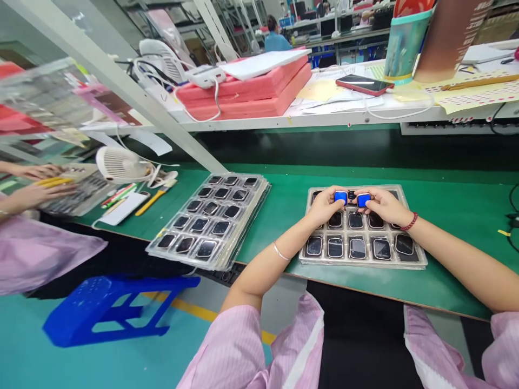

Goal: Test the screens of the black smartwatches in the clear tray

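Over the back rows of a clear tray (365,263) of square watch-like pieces, both hands are close together. My left hand (325,206) pinches a square piece with a lit blue face (340,198). Another blue-faced piece (364,200) is between the fingers of my right hand (385,206). Dark-faced pieces, such as one in the front row (357,248), sit in the tray's pockets below. The hands and wrists hide part of the back rows.
To the left lies a stack of similar filled trays (243,232). Beyond it are a small white fan (121,165), a yellow brush (152,201) and a co-worker's hands (54,189). A shelf edge (324,120) crosses behind; a blue stool (101,308) stands at lower left.
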### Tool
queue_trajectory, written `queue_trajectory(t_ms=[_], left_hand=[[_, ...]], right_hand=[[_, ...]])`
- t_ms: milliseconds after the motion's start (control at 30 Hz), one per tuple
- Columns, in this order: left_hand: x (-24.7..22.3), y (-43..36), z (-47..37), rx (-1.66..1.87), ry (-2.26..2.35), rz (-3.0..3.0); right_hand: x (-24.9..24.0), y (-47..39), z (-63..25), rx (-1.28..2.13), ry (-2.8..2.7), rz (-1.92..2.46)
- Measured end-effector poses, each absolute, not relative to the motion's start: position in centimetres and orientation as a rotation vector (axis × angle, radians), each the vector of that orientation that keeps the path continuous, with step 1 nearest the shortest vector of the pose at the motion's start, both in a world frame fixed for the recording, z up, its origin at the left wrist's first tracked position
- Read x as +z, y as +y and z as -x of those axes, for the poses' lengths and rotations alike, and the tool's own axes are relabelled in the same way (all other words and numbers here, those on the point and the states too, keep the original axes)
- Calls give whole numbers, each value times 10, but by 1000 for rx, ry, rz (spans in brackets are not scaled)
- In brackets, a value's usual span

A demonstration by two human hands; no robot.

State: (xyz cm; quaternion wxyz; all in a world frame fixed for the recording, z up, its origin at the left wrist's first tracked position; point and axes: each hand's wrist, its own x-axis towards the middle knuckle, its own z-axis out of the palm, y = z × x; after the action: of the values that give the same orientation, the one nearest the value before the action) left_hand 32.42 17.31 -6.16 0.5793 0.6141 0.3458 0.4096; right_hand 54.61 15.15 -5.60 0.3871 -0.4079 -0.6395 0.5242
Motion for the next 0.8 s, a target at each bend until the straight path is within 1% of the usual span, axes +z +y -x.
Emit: queue_trajectory(t_ms=[233, 600, 800], left_hand=[[-57, 170, -325, 948, 868, -1477], [-59, 170, -324, 969, 833, -1437], [-58, 169, -324, 914, 833, -1448]], right_hand=[[-58, 151, -545, 1357, -1609, 944], [-62, 154, -547, 1382, -1622, 990], [-60, 153, -548, 1421, -1590, 1027]])
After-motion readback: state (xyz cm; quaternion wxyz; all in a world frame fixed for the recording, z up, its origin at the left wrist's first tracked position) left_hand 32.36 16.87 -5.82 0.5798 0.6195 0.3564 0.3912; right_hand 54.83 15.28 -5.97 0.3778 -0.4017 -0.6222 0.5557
